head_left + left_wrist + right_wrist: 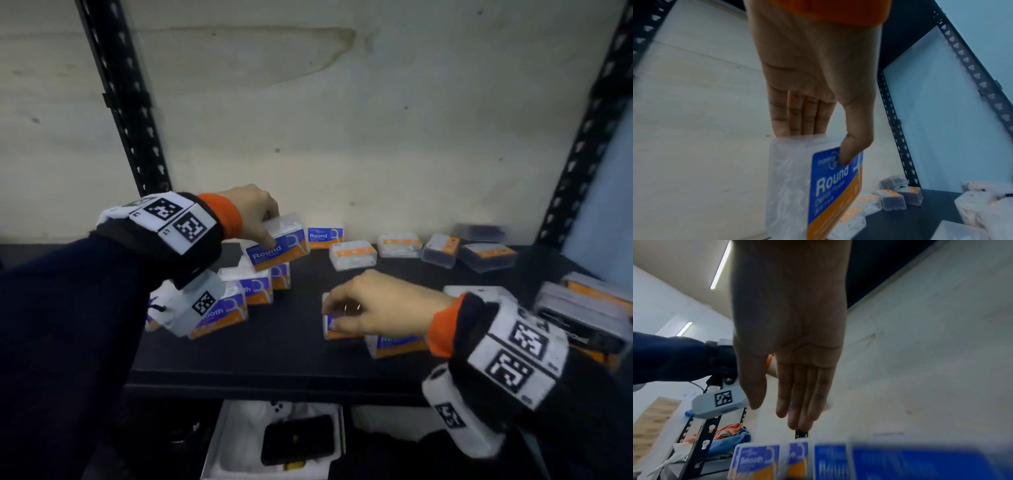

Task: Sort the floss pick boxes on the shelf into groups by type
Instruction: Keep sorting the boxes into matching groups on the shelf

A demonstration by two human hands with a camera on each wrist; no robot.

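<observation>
My left hand [270, 233] pinches a clear "Round" floss pick box [281, 246] with a blue and orange label, tilted in the air above a row of upright boxes. Its thumb presses the label and its fingers lie behind the "Round" box [830, 183]. A "Smooth" box [222, 311] stands at the near end of that row. My right hand [334, 317] reaches over an upright blue and orange box [337, 327] at mid shelf. The right hand [777, 415] has straight fingers with nothing between them. Another box [397, 344] stands under its wrist.
The black shelf [274, 356] has another "Round" box [323, 236] at the back wall. Flat clear boxes [352, 255] and dark ones [486, 257] lie at the back right. A pile of boxes [582, 301] crowds the right edge. Black uprights [120, 102] frame the bay.
</observation>
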